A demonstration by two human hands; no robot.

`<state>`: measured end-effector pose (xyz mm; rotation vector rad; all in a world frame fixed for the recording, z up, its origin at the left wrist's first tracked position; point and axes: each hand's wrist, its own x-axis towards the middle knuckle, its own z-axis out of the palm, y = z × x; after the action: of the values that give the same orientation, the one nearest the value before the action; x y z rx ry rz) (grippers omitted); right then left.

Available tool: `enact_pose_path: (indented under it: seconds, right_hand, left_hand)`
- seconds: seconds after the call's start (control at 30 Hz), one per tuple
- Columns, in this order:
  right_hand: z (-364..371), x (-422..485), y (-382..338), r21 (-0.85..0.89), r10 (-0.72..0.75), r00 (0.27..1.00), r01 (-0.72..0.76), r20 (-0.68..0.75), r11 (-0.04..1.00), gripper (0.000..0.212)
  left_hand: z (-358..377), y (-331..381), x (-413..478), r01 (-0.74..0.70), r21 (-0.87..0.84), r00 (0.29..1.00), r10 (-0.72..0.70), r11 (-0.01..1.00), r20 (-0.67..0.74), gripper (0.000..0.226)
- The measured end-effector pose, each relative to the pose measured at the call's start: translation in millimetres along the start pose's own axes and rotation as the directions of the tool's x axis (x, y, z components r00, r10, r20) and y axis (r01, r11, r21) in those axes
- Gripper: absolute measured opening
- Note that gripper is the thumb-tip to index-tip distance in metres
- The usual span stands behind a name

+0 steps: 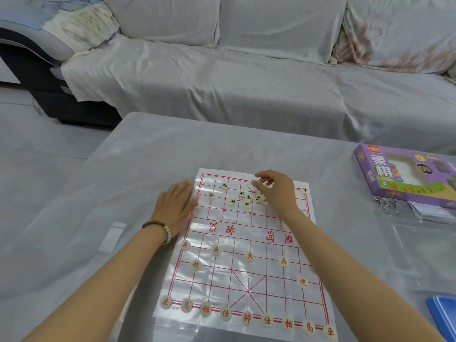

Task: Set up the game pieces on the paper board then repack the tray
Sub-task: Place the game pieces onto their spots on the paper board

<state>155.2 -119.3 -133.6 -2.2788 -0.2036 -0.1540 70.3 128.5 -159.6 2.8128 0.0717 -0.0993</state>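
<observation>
The right grip (pixel 276 191) pinches what looks like a black piece (pixel 252 181) at the far back line of the paper board (pixel 246 275). The loose black pieces (pixel 244 201) cluster just left of it, toward the person. The left grip (pixel 176 206) lies flat and released farther left, pressing the board's edge.

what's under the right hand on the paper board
Black-lettered pieces lie loose on the paper board beside the right hand, a couple poking out from under its palm. Whatever else sits beneath the palm and wrist is covered.
</observation>
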Motion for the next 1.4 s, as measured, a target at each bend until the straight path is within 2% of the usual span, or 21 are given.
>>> enact_pose_path:
  seconds: [0.07, 0.2, 0.33, 0.57, 0.7, 0.83, 0.9, 1.0, 1.3, 1.4]
  right_hand:
    - [14, 7, -13, 0.019, -0.019, 0.999, 0.018, 0.045, 1.000, 0.011]
    - [47, 23, -36, 0.065, 0.012, 0.995, -0.019, 0.102, 0.998, 0.008]
    - [75, 38, -54, 0.036, 0.042, 0.987, -0.048, 0.156, 0.998, 0.009]
    - [104, 49, -64, -0.001, 0.135, 0.976, -0.137, 0.169, 0.991, 0.011]
    - [102, 50, -62, -0.115, 0.103, 0.982, -0.086, 0.158, 0.990, 0.016]
    - [93, 55, -50, -0.068, 0.046, 0.968, -0.030, 0.248, 0.997, 0.018]
    - [90, 54, -46, -0.103, 0.007, 0.958, 0.023, 0.287, 0.994, 0.022]
    - [91, 50, -46, -0.166, -0.027, 0.963, 0.073, 0.266, 0.983, 0.024]
    - [105, 46, -59, -0.210, -0.037, 0.975, 0.084, 0.218, 0.974, 0.023]
    - [96, 46, -60, -0.166, -0.053, 0.976, 0.089, 0.210, 0.982, 0.026]
  left_hand:
    - [1, -16, 4, 0.020, 0.024, 1.000, -0.020, 1.000, 0.008, 0.080]
    - [3, -23, 7, 0.004, 0.021, 0.998, -0.003, 1.000, -0.065, 0.081]
    - [7, -23, 8, 0.008, -0.001, 0.995, -0.008, 1.000, -0.100, 0.074]
    - [12, -25, 10, 0.015, 0.024, 0.993, -0.012, 1.000, -0.119, 0.074]
    - [13, -25, 10, 0.012, 0.035, 0.994, -0.009, 0.999, -0.111, 0.075]
    - [13, -26, 10, 0.012, 0.041, 0.994, -0.007, 0.999, -0.110, 0.075]
    - [13, -25, 11, 0.010, 0.041, 0.993, -0.005, 0.999, -0.115, 0.075]
    - [13, -25, 10, 0.010, 0.047, 0.994, -0.005, 0.999, -0.114, 0.075]
    - [12, -25, 9, 0.017, 0.054, 0.994, -0.011, 0.998, -0.106, 0.077]
    - [12, -25, 10, 0.014, 0.057, 0.995, -0.008, 0.998, -0.104, 0.078]
